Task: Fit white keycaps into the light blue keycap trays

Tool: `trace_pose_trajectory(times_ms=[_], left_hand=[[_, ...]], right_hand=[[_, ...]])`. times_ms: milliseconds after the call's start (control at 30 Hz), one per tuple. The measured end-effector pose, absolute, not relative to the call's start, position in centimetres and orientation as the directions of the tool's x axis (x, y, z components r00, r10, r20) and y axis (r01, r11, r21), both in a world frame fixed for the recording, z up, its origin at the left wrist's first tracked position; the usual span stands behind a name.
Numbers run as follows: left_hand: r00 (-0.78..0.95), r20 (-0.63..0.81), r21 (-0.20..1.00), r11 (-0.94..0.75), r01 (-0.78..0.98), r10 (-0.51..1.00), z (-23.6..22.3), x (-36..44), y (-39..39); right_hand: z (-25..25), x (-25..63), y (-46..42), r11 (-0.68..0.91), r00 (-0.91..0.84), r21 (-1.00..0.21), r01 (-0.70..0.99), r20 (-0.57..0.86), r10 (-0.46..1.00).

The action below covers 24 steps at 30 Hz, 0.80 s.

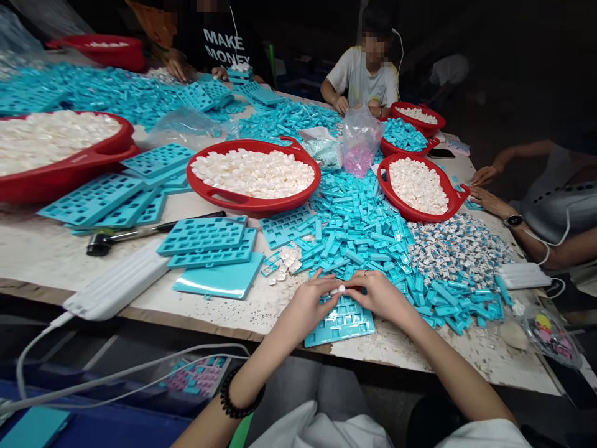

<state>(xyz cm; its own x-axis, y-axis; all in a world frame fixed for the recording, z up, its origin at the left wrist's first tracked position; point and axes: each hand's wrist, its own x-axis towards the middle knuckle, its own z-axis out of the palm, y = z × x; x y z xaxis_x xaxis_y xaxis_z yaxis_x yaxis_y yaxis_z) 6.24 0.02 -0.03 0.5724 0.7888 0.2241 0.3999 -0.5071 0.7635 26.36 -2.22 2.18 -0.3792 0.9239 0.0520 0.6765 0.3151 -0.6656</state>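
Observation:
At the table's front edge lies a blue panel (pixel 342 323) with rows of square openings. My left hand (pixel 310 306) is closed over its left side, fingertips pinching a small white cap (pixel 334 291). From the right, my right hand (pixel 380 295) is closed too, thumb and finger on a small rounded white piece (pixel 342 289) beside the other hand's fingertips. The fingers partly cover the panel's far edge. Just beyond my hands is a heap of narrow blue plastic pieces (pixel 359 230), with several loose white caps (pixel 284 261) to its left.
Red baskets of white caps (pixel 254 202) (pixel 420 214) stand beyond. Stacked blue panels (pixel 205 242), a white power strip (pixel 116 283) and a black-handled tool (pixel 153 229) lie left. Small white-and-blue parts (pixel 459 249) are heaped right. Other people's hands (pixel 489 202) work around the table.

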Motion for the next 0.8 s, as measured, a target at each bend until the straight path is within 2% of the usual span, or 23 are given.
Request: trace_pose_trajectory(times_ms=[400,633,800], left_hand=[[0.541,0.218,0.774,-0.482,0.412,0.812,-0.6,6.3,-0.4],[0.572,0.199,0.798,-0.47,0.376,0.796,0.1,6.3,-0.1],[0.557,0.234,0.768,-0.502,0.397,0.797,-0.2,6.4,-0.6]], right_hand=[[2.9,26.3,-2.1,0.335,-0.415,-0.614,0.715,0.013,0.91],[3.2,26.5,-2.0,0.311,-0.433,-0.663,0.681,-0.022,0.901],[3.8,26.0,-2.5,0.335,-0.439,-0.537,0.774,-0.073,0.896]])
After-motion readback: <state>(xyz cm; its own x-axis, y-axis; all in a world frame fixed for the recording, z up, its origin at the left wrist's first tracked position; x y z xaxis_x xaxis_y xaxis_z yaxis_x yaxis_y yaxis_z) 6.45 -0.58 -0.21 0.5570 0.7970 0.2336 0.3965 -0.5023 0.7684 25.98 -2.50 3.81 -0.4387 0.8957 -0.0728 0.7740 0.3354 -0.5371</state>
